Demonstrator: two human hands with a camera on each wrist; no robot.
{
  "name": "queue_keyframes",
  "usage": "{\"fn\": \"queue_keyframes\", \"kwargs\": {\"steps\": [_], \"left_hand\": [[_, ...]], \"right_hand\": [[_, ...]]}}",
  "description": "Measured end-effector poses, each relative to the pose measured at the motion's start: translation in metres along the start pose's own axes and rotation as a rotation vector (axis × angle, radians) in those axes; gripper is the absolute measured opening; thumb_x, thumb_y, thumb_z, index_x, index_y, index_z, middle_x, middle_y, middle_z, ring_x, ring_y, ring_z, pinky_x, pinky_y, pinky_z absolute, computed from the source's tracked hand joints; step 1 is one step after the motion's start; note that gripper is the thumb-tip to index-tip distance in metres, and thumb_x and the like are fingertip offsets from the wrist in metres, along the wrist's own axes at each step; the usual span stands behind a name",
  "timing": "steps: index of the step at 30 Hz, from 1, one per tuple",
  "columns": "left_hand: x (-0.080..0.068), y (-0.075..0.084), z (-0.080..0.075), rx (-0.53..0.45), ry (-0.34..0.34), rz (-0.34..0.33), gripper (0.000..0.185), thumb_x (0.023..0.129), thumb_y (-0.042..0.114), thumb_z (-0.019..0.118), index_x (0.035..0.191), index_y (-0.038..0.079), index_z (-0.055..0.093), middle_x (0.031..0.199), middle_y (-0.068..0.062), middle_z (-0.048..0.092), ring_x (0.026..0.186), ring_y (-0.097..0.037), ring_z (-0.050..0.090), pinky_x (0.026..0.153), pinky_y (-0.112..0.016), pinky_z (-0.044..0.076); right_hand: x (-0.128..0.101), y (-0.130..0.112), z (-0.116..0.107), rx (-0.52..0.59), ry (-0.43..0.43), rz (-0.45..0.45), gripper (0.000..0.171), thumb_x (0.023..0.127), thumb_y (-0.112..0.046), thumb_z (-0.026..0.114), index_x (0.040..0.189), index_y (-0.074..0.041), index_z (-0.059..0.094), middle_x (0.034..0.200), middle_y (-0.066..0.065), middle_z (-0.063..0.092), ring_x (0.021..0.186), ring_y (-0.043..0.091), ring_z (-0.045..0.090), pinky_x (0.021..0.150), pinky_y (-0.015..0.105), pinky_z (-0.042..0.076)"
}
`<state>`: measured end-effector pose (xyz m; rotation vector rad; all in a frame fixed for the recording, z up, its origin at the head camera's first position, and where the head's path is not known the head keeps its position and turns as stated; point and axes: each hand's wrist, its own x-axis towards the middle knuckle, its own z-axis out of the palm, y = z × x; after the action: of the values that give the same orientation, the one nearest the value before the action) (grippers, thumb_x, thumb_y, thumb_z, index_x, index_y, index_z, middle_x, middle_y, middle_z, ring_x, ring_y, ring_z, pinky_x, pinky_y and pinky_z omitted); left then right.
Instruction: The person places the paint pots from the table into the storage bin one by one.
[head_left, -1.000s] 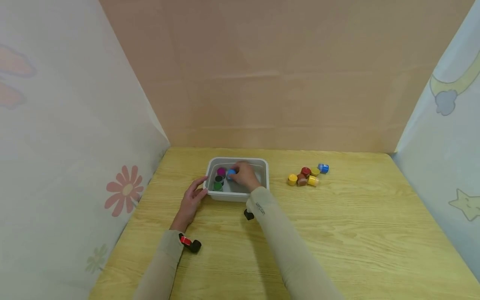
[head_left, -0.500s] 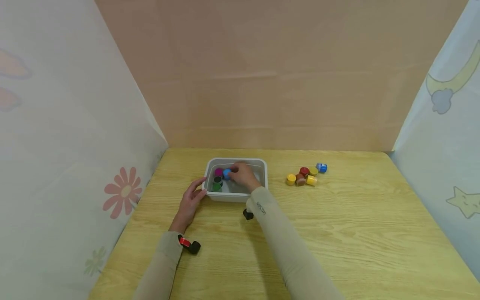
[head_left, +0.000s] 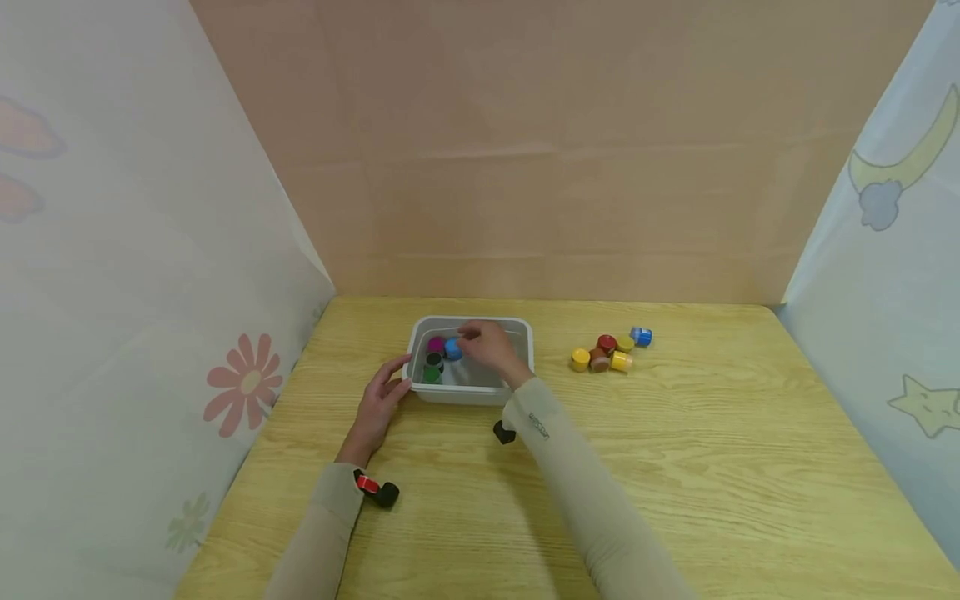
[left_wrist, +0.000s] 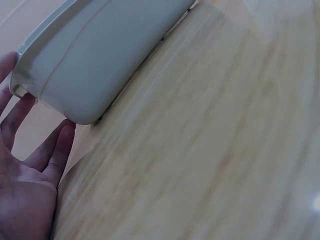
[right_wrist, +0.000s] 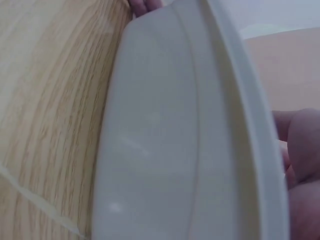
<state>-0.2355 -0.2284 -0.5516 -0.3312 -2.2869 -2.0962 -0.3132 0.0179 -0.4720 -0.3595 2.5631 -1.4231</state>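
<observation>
A white plastic tub (head_left: 472, 388) stands on the table. Inside its left half are small paint pots: a purple-lidded pot (head_left: 437, 344), a light blue pot (head_left: 453, 348), a black-lidded pot (head_left: 434, 360) and a green-lidded pot (head_left: 432, 375). My right hand (head_left: 491, 348) hovers over the tub just right of the light blue pot, fingers loosely bent and apparently holding nothing. In the right wrist view the tub wall (right_wrist: 150, 140) hides most of that hand. My left hand (head_left: 379, 407) touches the tub's left end; in the left wrist view its fingers (left_wrist: 61, 150) reach out fairly straight.
Right of the tub lies a loose group of pots: a yellow one (head_left: 580, 360), a red one (head_left: 607, 342), a brown one (head_left: 599, 361), a second yellow one on its side (head_left: 621, 361), an olive one (head_left: 625, 343) and a blue one (head_left: 641, 337). Walls enclose the wooden table (head_left: 712, 467).
The right hand set the light blue pot down beside the purple one, let it go and drew slightly right and up. The left hand stayed at the tub's end.
</observation>
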Motion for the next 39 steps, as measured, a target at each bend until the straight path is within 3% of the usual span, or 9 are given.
{"fn": "queue_keyframes", "kwargs": {"steps": [6,15,21,24,30,36,39], "left_hand": [[0.002,-0.002,-0.004,0.025,-0.004,-0.003,0.049,0.108,0.030,0.058,0.155,0.020,0.047,0.165,-0.005,0.036,0.138,-0.034,0.053,0.104,-0.014,0.044],[0.003,0.001,-0.006,0.041,0.001,-0.011,0.050,0.108,0.031,0.056,0.156,0.022,0.046,0.166,-0.004,0.034,0.141,-0.036,0.050,0.104,-0.012,0.043],[0.001,0.000,-0.006,0.043,0.004,-0.009,0.050,0.108,0.031,0.057,0.155,0.020,0.047,0.164,-0.006,0.037,0.131,-0.017,0.058,0.103,-0.013,0.045],[0.000,0.001,-0.005,0.039,0.008,-0.013,0.050,0.108,0.031,0.058,0.155,0.020,0.047,0.164,-0.005,0.037,0.128,-0.012,0.059,0.103,-0.013,0.045],[-0.001,0.001,-0.008,0.043,0.005,-0.025,0.050,0.108,0.033,0.057,0.155,0.022,0.047,0.164,-0.003,0.037,0.139,-0.030,0.053,0.104,-0.013,0.044],[-0.003,0.002,-0.011,0.018,0.009,-0.017,0.050,0.109,0.029,0.055,0.157,0.018,0.044,0.166,-0.006,0.034,0.143,-0.038,0.048,0.105,-0.013,0.043],[-0.004,0.002,-0.011,0.020,0.016,-0.009,0.050,0.109,0.027,0.055,0.157,0.017,0.044,0.166,-0.007,0.034,0.144,-0.038,0.047,0.105,-0.012,0.043]], "right_hand": [[-0.017,-0.006,-0.013,0.062,-0.015,-0.047,0.037,0.106,-0.020,0.060,0.139,-0.004,0.062,0.130,0.015,0.068,0.109,0.033,0.070,0.087,0.037,0.060],[-0.041,-0.013,-0.039,0.072,0.027,-0.133,0.031,0.106,-0.020,0.060,0.135,-0.010,0.067,0.122,0.012,0.070,0.101,0.032,0.071,0.084,0.035,0.060],[-0.058,-0.003,-0.069,0.037,0.054,-0.122,0.035,0.106,-0.023,0.062,0.138,-0.010,0.065,0.127,0.011,0.068,0.102,0.028,0.068,0.084,0.038,0.061],[-0.066,0.007,-0.086,0.035,0.071,-0.100,0.036,0.106,-0.024,0.062,0.139,-0.010,0.064,0.129,0.011,0.067,0.105,0.029,0.067,0.084,0.041,0.061],[-0.079,0.042,-0.116,0.025,0.122,-0.039,0.037,0.105,-0.023,0.064,0.140,-0.012,0.063,0.132,0.014,0.065,0.106,0.037,0.067,0.085,0.054,0.060],[-0.085,0.073,-0.134,-0.016,0.157,0.011,0.039,0.104,-0.022,0.065,0.141,-0.012,0.062,0.137,0.018,0.062,0.103,0.040,0.065,0.075,0.038,0.057],[-0.085,0.085,-0.137,-0.043,0.162,0.019,0.041,0.103,-0.018,0.066,0.142,-0.007,0.060,0.139,0.021,0.060,0.105,0.038,0.065,0.078,0.035,0.057]]}}
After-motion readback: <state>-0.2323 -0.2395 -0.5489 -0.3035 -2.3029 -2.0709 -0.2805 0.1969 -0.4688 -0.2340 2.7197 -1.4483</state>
